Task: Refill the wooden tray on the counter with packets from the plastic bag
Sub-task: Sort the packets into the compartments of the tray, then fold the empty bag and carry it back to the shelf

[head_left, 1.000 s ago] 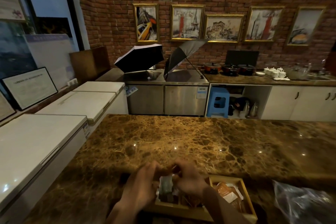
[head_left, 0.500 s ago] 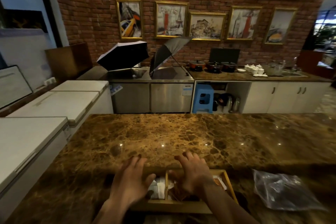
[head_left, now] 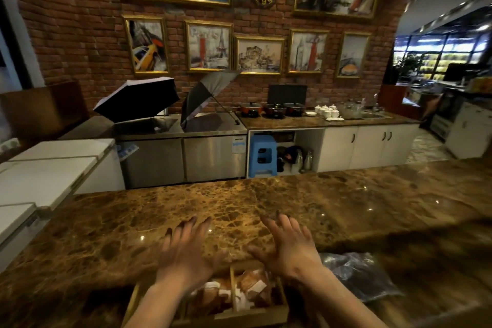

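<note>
Nearest: tray (head_left: pixel 234 313) on counter (head_left: pixel 266 202), 2 visible compartments holding packets (head_left: pixel 247 289). Above its far edge: left hand (head_left: pixel 186 253) and right hand (head_left: pixel 288 250), fingers spread, empty. Beside, right: bag (head_left: pixel 356 277). Likely between loads; next, reaching into bag.

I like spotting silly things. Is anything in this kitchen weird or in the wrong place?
Yes: two open umbrellas, a black umbrella and a grey umbrella, sit tipped over on the steel counter indoors, beside the cooking pots.
</note>
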